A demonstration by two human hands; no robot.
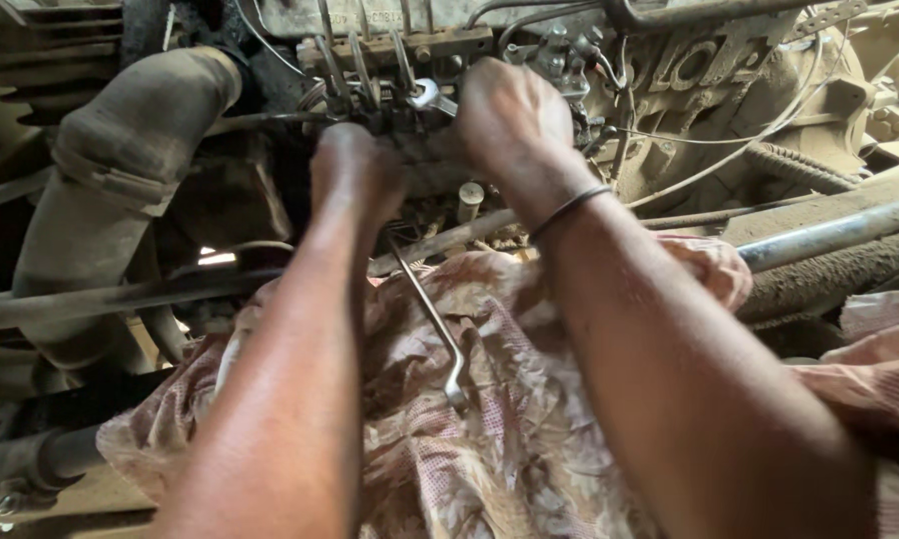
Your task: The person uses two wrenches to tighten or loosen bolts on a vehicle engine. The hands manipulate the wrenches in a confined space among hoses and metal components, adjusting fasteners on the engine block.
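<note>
Grey hose [120,150] far left, left hand [354,175] curled onto engine pipework, grip contents unclear, ring spanner [434,324] lying on stained cloth [489,439] below, right hand [509,115] clenched around open-end spanner [431,97] at injector lines [359,60], dusty engine block [729,90] right.

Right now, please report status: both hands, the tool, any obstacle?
Right hand gripping open-end spanner at injection pump. Left hand on pump, grip hidden. Ring spanner lying loose on cloth below.
</note>
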